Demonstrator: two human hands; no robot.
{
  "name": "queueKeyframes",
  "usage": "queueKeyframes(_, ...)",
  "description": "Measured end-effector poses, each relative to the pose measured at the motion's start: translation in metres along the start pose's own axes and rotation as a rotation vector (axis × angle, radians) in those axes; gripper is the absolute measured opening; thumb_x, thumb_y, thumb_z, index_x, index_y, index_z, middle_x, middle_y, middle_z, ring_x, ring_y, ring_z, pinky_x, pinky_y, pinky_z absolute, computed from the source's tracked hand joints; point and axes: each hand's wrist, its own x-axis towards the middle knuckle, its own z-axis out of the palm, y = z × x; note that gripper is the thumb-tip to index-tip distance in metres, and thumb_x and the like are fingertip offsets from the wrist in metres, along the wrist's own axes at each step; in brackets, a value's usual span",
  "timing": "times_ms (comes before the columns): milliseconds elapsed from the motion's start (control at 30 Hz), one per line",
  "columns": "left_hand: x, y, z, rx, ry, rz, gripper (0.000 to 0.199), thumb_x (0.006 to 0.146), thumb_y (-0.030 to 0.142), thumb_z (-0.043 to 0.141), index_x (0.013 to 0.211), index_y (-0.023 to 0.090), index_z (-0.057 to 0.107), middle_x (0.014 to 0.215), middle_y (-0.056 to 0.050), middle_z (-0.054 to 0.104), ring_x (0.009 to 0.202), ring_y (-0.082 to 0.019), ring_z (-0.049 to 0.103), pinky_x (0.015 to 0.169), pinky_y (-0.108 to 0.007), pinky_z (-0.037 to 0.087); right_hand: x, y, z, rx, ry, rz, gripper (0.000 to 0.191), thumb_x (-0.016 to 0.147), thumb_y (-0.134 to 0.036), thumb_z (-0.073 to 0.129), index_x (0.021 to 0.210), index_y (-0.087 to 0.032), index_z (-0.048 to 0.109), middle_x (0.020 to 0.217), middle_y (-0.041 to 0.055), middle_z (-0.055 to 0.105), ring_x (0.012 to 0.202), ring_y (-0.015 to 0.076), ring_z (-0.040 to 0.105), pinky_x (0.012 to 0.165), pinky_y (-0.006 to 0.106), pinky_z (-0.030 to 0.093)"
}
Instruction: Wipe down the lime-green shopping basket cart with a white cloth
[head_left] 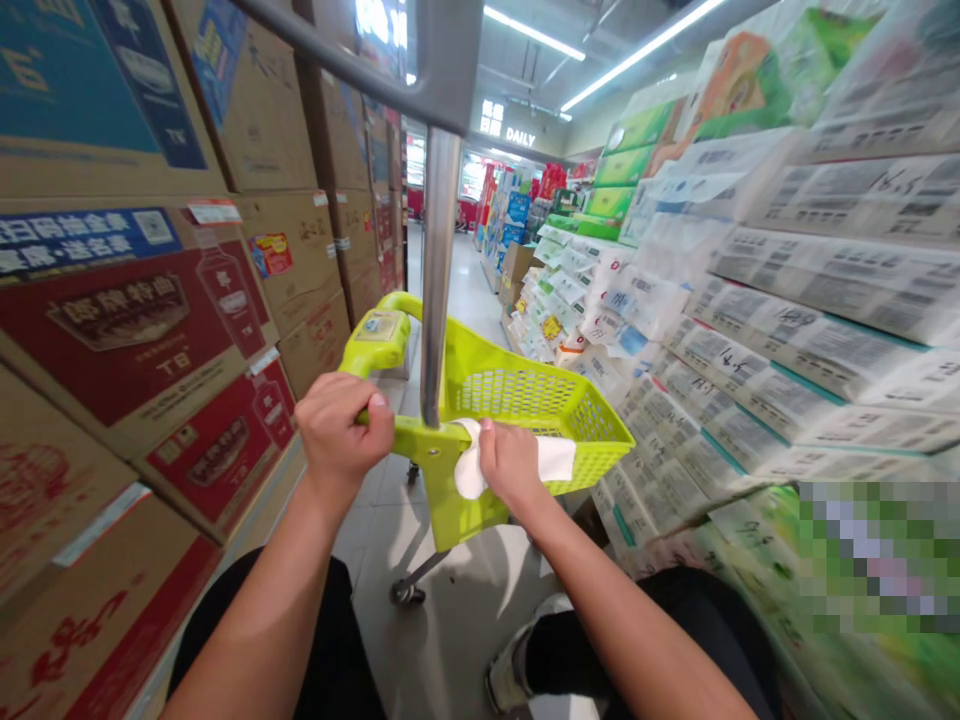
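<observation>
A yellow-green shopping cart [469,510] stands in front of me, with perforated basket walls. My left hand [341,425] is closed around the left part of its handle. On the right, my right hand [510,462] is closed over a white cloth [556,459] that lies across the handle's right side and the basket edge. Some of the cloth is hidden under that hand. A grey metal pole [441,270] rises between my hands, its lower end at the handle.
Stacked cardboard cartons [150,310] line the left side. Piled white paper packs [825,290] and green packs [626,165] rise on the right. A tiled aisle [465,262] runs ahead between them. A small wheel [406,592] shows below the cart.
</observation>
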Motion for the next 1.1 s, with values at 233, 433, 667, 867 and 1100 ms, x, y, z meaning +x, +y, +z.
queueKeyframes(233, 0.004, -0.01, -0.008, 0.025, -0.047, -0.024, 0.023, 0.08, 0.022, 0.052, 0.058, 0.024, 0.046, 0.054, -0.002, 0.052, 0.058, -0.019, 0.057, 0.071, -0.036, 0.048, -0.02, 0.111, -0.015, -0.142, -0.18, 0.085, 0.042, 0.103, -0.027, 0.039, 0.077, -0.019, 0.071, 0.079, 0.0082, 0.076, 0.071, 0.0195, 0.066, 0.063, 0.031, 0.027)
queueKeyframes(433, -0.001, 0.009, 0.001, 0.027, 0.042, -0.034, 0.025, 0.078, 0.022, 0.053, 0.056, 0.024, 0.042, 0.052, 0.0, 0.046, 0.055, -0.018, 0.053, 0.069, -0.036, 0.047, -0.019, 0.084, -0.015, -0.085, -0.153, 0.06, 0.042, 0.102, -0.025, 0.034, 0.087, -0.02, 0.073, 0.086, 0.0082, 0.077, 0.077, 0.0209, 0.067, 0.066, 0.031, 0.03)
queueKeyframes(667, -0.004, 0.014, 0.008, 0.012, 0.048, 0.002, 0.026, 0.081, 0.021, 0.052, 0.057, 0.025, 0.042, 0.052, -0.001, 0.048, 0.056, -0.019, 0.054, 0.067, -0.037, 0.046, 0.005, -0.006, -0.023, 0.114, -0.096, -0.105, 0.036, 0.101, -0.027, 0.036, 0.083, -0.023, 0.067, 0.083, 0.003, 0.075, 0.073, 0.0192, 0.065, 0.063, 0.031, 0.025)
queueKeyframes(867, -0.004, 0.008, 0.0, -0.013, 0.002, -0.034, 0.03, 0.085, 0.027, 0.048, 0.055, 0.025, 0.044, 0.05, -0.002, 0.052, 0.056, -0.019, 0.057, 0.07, -0.038, 0.049, -0.002, 0.059, -0.018, 0.014, -0.224, 0.0, 0.038, 0.097, -0.022, 0.039, 0.078, -0.021, 0.071, 0.079, 0.0053, 0.074, 0.075, 0.02, 0.064, 0.063, 0.03, 0.027)
queueKeyframes(1100, -0.006, 0.026, 0.008, 0.04, 0.037, -0.074, 0.03, 0.083, 0.026, 0.049, 0.055, 0.025, 0.04, 0.051, -0.002, 0.048, 0.055, -0.019, 0.054, 0.068, -0.039, 0.046, 0.002, 0.043, -0.023, 0.068, -0.205, -0.021, 0.037, 0.095, -0.021, 0.039, 0.077, -0.021, 0.071, 0.08, 0.0056, 0.074, 0.077, 0.0201, 0.065, 0.065, 0.029, 0.03)
